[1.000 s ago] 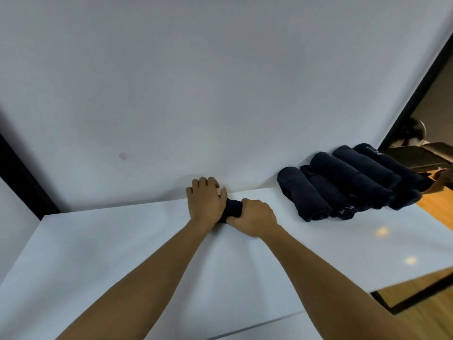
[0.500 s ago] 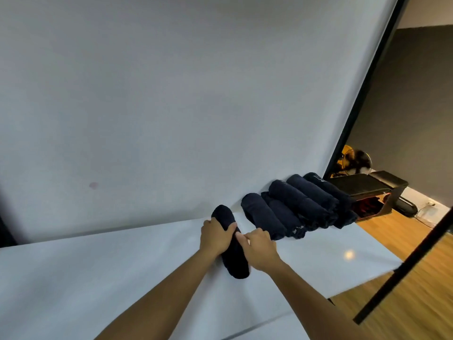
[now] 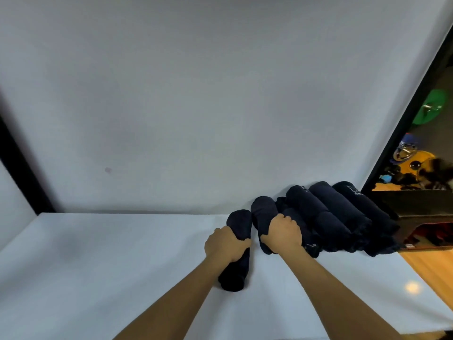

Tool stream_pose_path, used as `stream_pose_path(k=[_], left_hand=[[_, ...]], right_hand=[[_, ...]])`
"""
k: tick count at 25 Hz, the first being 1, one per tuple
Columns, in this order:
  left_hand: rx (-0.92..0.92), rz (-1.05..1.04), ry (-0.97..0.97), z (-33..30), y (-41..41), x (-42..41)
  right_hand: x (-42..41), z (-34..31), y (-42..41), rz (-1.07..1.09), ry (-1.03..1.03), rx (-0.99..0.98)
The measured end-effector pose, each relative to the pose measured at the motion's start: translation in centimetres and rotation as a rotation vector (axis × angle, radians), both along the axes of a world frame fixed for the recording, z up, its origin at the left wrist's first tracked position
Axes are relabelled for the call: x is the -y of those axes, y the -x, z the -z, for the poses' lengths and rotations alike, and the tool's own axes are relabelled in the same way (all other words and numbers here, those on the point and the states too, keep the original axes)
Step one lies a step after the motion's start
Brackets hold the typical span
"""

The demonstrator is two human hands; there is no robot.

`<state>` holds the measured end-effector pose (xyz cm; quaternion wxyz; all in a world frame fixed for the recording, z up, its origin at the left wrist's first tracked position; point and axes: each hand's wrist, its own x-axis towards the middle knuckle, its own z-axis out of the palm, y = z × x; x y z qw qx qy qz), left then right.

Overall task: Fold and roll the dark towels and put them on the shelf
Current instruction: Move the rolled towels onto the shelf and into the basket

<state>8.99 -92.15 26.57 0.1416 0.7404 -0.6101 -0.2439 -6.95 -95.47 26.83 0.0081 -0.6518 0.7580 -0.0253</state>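
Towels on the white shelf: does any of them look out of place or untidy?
Mostly tidy. The roll gripped by the left hand lies apart from the stack, a gap between them. The right hand grips the stack's nearest roll. A small mark spots the back wall.

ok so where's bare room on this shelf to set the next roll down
Left of the roll in the left hand, the shelf is bare out to the black post. A bare strip also runs along the front edge. The right end is crowded: the right hand grips a roll in the stack beside the box.
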Motion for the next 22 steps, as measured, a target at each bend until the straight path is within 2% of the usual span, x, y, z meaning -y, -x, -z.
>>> stream_pose_path(k=[3,5,9,14,19,22], left_hand=[[-0.087,-0.115,0.029,0.0,0.0,0.0],[-0.155,-0.09,-0.007,0.1,-0.3,-0.3],[-0.388,-0.031,-0.115,0.0,-1.9,-2.2],[-0.625,-0.178,0.041,-1.5,-7.0,-8.5],[-0.696,-0.481,0.261,-1.5,-17.4,-21.4],[-0.649,-0.651,0.369,-0.8,-23.4,-32.0]], right_hand=[[1.2,-0.1,-0.2,-0.089,-0.219,0.145],[0.7,0.3,-0.6,-0.099,-0.279,0.217],[-1.3,0.5,-1.1,-0.19,-0.218,0.465],[-3.9,-1.4,-4.2,-0.399,-0.126,0.572],[-11.6,-2.8,-17.1,-0.774,-0.196,0.606],[-18.9,-2.2,-26.4,-0.957,-0.221,0.585]])
